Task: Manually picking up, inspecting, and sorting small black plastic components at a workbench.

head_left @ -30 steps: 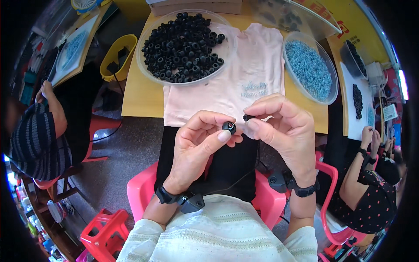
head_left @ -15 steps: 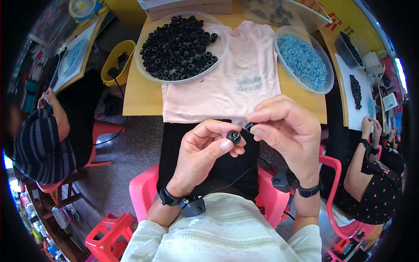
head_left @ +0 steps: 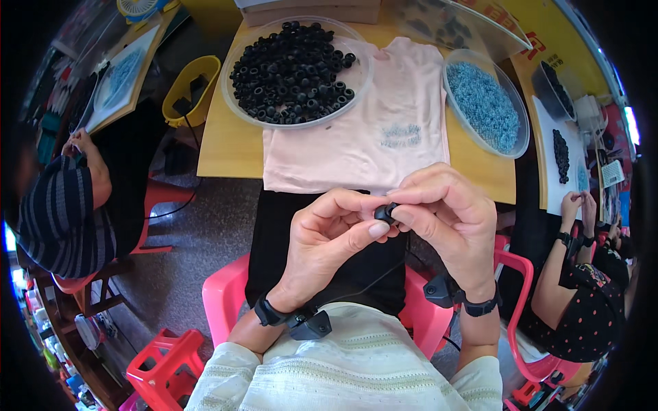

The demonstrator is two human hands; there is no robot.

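While the left hand [head_left: 321, 238] pinches 1 black piece [head_left: 383, 214] | right hand [head_left: 454, 222]: grip pinching its right end

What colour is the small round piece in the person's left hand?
The piece is black; the head view shows it best.

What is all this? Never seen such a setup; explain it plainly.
No machine: a person's bare left hand and right hand, seen by a fisheye camera worn on the head, looking down, so straight edges bend. The person wears dark wristbands. On the table lie a pale pink cloth, a clear tub of black pieces on the left and a clear tray of tiny blue pieces on the right. The hands meet, pinching a small black item; one piece or two, I cannot tell.
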